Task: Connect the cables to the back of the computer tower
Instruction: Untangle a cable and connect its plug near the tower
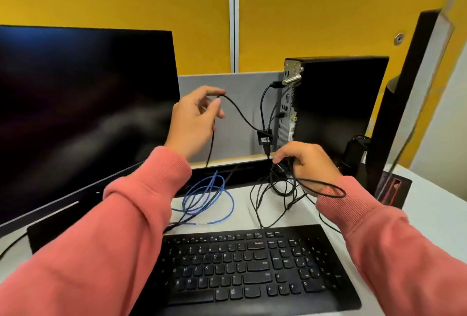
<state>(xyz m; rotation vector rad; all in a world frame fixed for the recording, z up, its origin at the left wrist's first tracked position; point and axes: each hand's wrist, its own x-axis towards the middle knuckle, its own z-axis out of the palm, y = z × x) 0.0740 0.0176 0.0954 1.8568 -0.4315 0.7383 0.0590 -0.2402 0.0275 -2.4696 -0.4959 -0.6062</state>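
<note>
Head view, taken left to right: the large black flat monitor (pixel 80 113) is cut off at the frame's left edge, and its dark screen shows only blurred reflections. Just right of it the left hand (pixel 194 123) is raised in a pink knitted sleeve (pixel 141 204), its fingertips pinching a thin black cable (pixel 237 111). From that hand the cable droops rightward to a small black adapter box (pixel 264 137) and also hangs straight down behind the desk edge, where its lower end is hidden. Below and a little to the right of the left hand, a coiled blue network cable (pixel 209 199) lies on the pale grey desk (pixel 429 214), its plug too small to make out. The black full-size keyboard (pixel 252 265) lies nearer the person than both hands.

The right hand (pixel 305 159) is lower, fingers curled around a bundle of tangled black cords (pixel 280 189); one loop lies over its wrist, and which cord ends in which plug cannot be told. Directly above and just behind this hand stands the black upright computer tower (pixel 336 103), its metal rear panel (pixel 288 113) turned left toward the left hand, with two dark cables already plugged in. The ports are too small to identify. A second dark monitor (pixel 404 103) at the far right is seen edge-on.
</note>
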